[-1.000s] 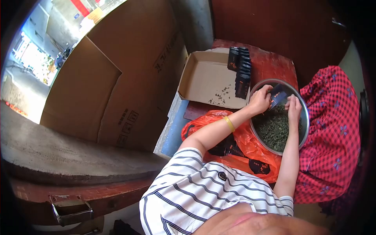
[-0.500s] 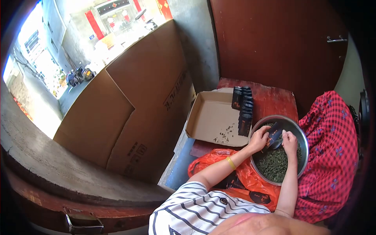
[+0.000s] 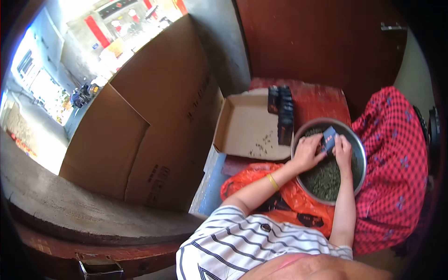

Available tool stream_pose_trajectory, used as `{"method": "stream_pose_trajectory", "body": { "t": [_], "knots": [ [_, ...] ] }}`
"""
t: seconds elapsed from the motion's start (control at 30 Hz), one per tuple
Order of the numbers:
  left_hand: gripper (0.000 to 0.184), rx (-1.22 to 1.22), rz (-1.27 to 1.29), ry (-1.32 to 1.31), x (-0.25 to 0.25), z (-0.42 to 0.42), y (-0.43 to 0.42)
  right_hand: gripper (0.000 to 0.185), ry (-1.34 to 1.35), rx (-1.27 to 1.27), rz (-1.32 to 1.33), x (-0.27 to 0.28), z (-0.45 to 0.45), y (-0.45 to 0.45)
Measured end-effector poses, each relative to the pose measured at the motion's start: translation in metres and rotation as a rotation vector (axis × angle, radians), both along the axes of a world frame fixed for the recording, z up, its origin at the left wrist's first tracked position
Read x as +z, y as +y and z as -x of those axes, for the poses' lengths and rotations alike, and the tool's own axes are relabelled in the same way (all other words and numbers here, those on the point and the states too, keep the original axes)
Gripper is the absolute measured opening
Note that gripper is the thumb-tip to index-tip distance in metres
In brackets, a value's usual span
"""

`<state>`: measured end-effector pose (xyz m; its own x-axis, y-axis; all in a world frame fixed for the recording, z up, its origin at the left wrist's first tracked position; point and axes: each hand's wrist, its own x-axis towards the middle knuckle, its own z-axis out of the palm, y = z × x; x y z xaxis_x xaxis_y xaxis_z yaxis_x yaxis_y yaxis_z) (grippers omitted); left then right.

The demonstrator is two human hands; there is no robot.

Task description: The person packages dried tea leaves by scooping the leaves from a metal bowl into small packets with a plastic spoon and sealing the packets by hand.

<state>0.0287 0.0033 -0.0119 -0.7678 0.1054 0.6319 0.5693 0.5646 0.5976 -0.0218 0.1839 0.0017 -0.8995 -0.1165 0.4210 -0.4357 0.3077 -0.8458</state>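
Note:
A small dark packet (image 3: pixel 329 138) with orange lettering is held above a round metal bowl (image 3: pixel 362 175). My left hand (image 3: pixel 308 153), with a yellow band at its wrist, is closed on the packet's left and lower side. Closed fingers of my right hand (image 3: pixel 343 148) meet the packet's right edge; whether they also hold a spoon is hidden. Dark green dried leaves (image 3: pixel 326 181), which look like tea, lie in the bowl beneath both hands.
A shallow cardboard box (image 3: pixel 247 119) holds scattered leaf bits, with a row of dark packets (image 3: pixel 285 116) along its right side. Orange plastic bag (image 3: pixel 298 198) lies below the bowl. Red checked cloth (image 3: pixel 392 177) is at right; a tall cardboard panel (image 3: pixel 158 107) stands left.
My right hand has risen to the packet's edge, and the packet has turned more upright. A dark, spoon-like shape beside my right hand no longer shows. The whole view has shifted slightly.

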Motion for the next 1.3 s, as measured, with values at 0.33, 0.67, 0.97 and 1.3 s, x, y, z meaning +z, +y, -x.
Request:
{"method": "stream_pose_trajectory", "body": {
  "t": [0.33,0.67,0.97,1.3],
  "knots": [
    [0.066,0.002,-0.329,-0.277,-0.001,0.012,-0.007,0.036,0.033,-0.217,0.206,0.006,0.001,0.007],
    [0.079,-0.013,-0.198,-0.243,0.012,0.002,-0.005,0.037,0.173,-0.316,0.376,0.02,-0.005,0.01],
    [0.078,-0.007,-0.038,-0.063,0.004,0.005,-0.002,0.034,0.189,-0.281,0.384,0.01,0.003,0.017],
    [0.066,0.157,0.049,0.287,-0.014,0.011,0.003,0.035,-0.001,-0.086,0.036,-0.002,0.016,0.02]
  ]
}}
